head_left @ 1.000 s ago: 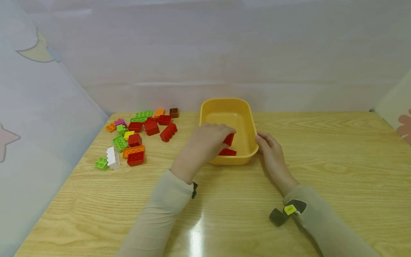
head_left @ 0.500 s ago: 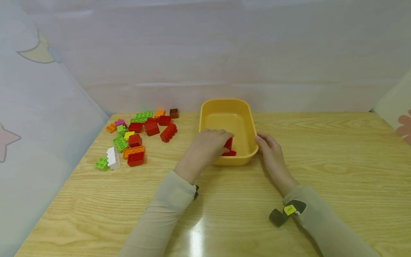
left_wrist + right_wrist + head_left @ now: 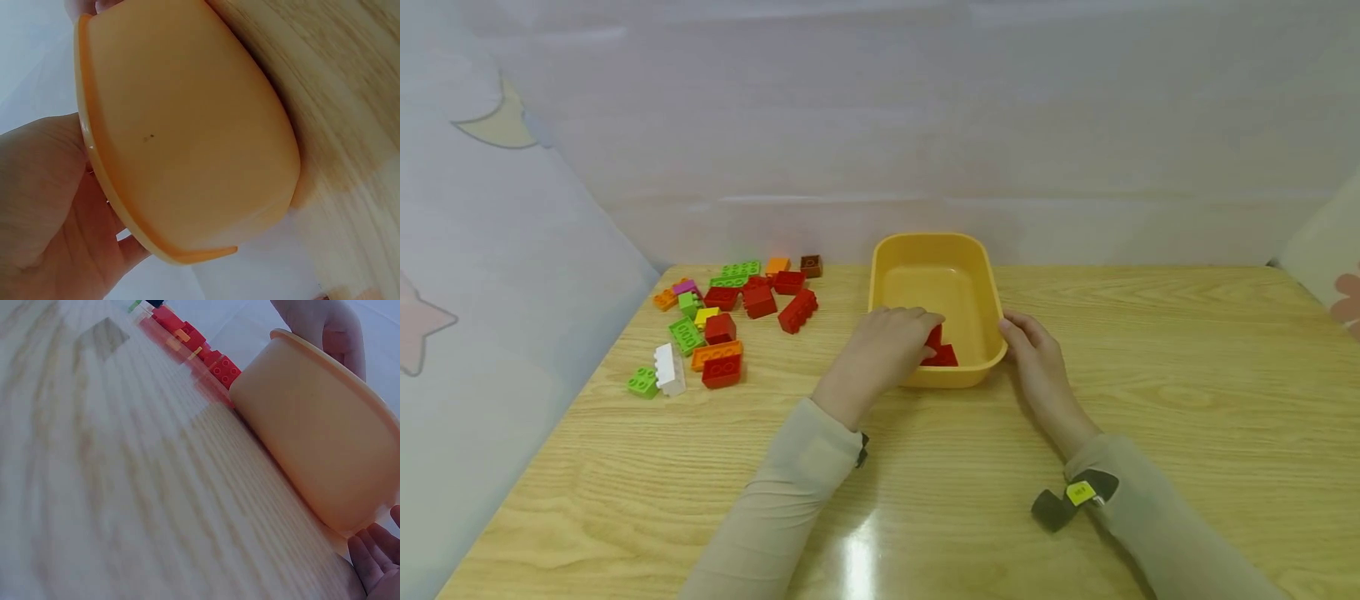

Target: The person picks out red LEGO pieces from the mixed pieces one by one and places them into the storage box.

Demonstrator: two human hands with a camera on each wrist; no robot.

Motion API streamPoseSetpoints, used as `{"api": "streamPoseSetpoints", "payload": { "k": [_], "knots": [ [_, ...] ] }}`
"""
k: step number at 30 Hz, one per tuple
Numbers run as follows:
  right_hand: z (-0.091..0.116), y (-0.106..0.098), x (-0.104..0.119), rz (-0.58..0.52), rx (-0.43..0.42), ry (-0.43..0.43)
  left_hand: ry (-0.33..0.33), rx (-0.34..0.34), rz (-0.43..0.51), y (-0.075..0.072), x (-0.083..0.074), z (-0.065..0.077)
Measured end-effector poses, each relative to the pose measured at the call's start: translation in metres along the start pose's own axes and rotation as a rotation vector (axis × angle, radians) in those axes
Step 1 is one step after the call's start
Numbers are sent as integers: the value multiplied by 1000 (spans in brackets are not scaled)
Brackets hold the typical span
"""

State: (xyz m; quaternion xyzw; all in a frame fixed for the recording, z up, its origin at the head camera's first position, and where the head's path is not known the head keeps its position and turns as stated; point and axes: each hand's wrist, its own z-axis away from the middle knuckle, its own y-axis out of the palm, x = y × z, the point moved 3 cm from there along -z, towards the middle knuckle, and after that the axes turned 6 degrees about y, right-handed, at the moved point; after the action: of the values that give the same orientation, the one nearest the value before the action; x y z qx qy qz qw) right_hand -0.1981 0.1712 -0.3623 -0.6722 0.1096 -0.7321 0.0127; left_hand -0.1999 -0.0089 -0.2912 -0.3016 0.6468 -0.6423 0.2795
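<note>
In the head view my left hand (image 3: 883, 350) reaches over the near left side of a yellow plastic bin (image 3: 936, 242). Its thumb and fingers hold a red building brick (image 3: 935, 336), most of it covered by the hand. Right beside that, on the bin floor, lies another red brick (image 3: 946, 357). My right hand (image 3: 1037, 367) is at the bin's near right corner, its fingers touching the outside wall. Those fingers (image 3: 375, 550) lie against the bin in the right wrist view, loosely bent. In the left wrist view the bin's wall hides what my left fingertips hold.
Loose bricks lie on the wooden table (image 3: 1150, 350) left of the bin, among them a white brick (image 3: 668, 369), an orange brick (image 3: 715, 354) and several red ones. A papered wall (image 3: 1075, 125) stands close behind the bin.
My left hand has sunk slightly into the bin with its red brick, and the red brick on the bin floor now shows more. My right hand stays at the bin's corner.
</note>
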Motion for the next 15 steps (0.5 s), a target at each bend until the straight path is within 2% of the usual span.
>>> {"api": "streamPoseSetpoints", "payload": {
  "k": [8, 15],
  "knots": [
    [0, -2, 0, 49, -9, -9, -6, 12, 30, -4, 4, 0],
    [0, -1, 1, 51, -10, -13, 54, -118, 37, -11, 6, 1]
  ]
}}
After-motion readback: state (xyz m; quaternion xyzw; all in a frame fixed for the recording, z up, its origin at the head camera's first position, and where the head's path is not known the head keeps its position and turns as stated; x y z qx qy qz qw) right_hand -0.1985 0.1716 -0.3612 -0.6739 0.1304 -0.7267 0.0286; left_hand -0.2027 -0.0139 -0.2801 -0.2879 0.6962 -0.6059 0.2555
